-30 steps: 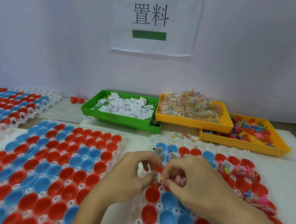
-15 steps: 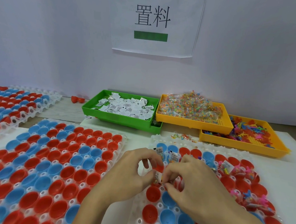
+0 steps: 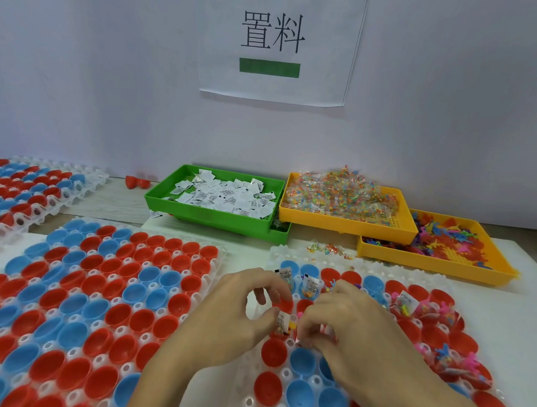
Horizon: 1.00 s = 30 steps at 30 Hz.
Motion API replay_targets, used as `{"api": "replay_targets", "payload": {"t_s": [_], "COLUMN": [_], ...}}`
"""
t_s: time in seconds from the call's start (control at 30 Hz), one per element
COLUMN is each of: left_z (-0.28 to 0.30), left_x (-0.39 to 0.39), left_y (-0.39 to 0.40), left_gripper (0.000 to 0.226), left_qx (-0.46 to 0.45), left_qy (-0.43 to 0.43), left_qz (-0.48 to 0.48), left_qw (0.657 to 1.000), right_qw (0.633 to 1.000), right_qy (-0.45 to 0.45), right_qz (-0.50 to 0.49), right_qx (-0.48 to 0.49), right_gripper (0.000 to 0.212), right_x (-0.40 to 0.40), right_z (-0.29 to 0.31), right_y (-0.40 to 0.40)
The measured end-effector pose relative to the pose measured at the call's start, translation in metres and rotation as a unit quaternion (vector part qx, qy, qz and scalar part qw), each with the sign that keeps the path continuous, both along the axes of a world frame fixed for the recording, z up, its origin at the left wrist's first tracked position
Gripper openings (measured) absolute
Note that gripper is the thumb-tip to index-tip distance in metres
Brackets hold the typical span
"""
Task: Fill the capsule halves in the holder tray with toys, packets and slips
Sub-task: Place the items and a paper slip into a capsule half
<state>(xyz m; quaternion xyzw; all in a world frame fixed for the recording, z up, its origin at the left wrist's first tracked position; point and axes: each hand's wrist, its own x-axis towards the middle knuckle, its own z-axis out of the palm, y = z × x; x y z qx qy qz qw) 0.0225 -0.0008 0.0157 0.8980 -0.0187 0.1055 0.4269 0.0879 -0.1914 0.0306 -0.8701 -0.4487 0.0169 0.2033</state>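
We see a white paper sign [image 3: 278,43] with two black characters and a green bar fixed to the pale wall [image 3: 96,67], and two loose red capsule pieces [image 3: 137,182] on the wooden tabletop [image 3: 110,201] at the wall's base

Capsule halves [image 3: 147,318] are glossy, smooth plastic in a translucent plastic holder tray [image 3: 285,374]. Slips [image 3: 230,196] are matt paper in a green plastic bin [image 3: 210,215].

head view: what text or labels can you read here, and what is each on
"置料": large black characters on the white paper sign on the wall, above a green bar.
White slips in the green tray: printed, too small to read.
Slip pinched in the left hand: print blurred.
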Motion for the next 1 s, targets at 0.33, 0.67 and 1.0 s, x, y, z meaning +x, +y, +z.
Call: {"api": "replay_targets", "payload": {"t_s": [0.33,0.67,1.0], "left_z": [0.001,-0.001,-0.004], "left_x": [0.0,0.0,0.001], "left_y": [-0.001,-0.001,-0.001], "left_gripper": [0.027,0.027,0.025], "left_qx": [0.0,0.006,0.015], "left_qy": [0.003,-0.008,-0.046], "left_qz": [0.001,0.0,0.03], "left_qw": [1.0,1.0,0.998], "right_qw": [0.999,1.0,0.999], "right_qy": [-0.037,-0.016,-0.027], "right_qz": [0.008,0.001,0.009], "right_qx": [-0.001,-0.005,-0.021], "right_gripper": [0.01,0.014,0.013], "right_x": [0.007,0.009,0.001], "right_z": [-0.004,-0.006,0.012], "right_y": [-0.005,0.002,-0.006]}}
